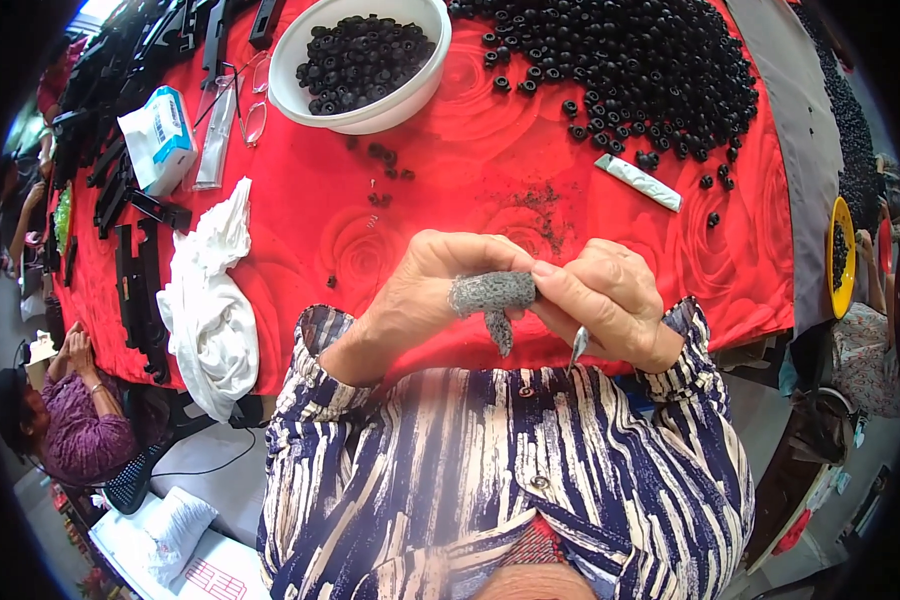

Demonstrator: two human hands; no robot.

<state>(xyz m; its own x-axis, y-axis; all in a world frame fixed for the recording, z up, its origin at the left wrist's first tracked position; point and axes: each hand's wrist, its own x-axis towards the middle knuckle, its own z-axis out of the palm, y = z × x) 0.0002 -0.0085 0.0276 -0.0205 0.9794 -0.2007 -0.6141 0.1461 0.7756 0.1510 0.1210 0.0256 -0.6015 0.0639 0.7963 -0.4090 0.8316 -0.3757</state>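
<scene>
A red table (pixel 300 185) takes up most of the space. A big heap of round black bits (pixel 620 75) covers its far right corner. Long black parts (pixel 152 300) lie along the left edge, with more of them piled up to the far left corner. A white bowl (pixel 357 122) sits by the far edge, close to the middle, with round black bits inside it too. A crumpled white cloth (pixel 210 320) lies near the near left corner and hangs over the near edge.

The left hand (pixel 410 290) and the right hand (pixel 615 300) are up over the near edge, around its middle. Their fingertips meet. The right thumb and finger are pinched together at the end of a gray wrap (pixel 495 291), which looks to be around the left thumb. The left fingers are bent in. I can't tell if either hand is holding something small.

A white and blue pack (pixel 165 140) is by the long parts, toward the left edge. A clear sleeve (pixel 215 135) lies just beside it, and glasses (pixel 255 122) lie between that sleeve and the bowl. A silver packet (pixel 638 182) is near the heap, toward the right edge. Dark crumbs (pixel 542 205) dot the middle.
</scene>
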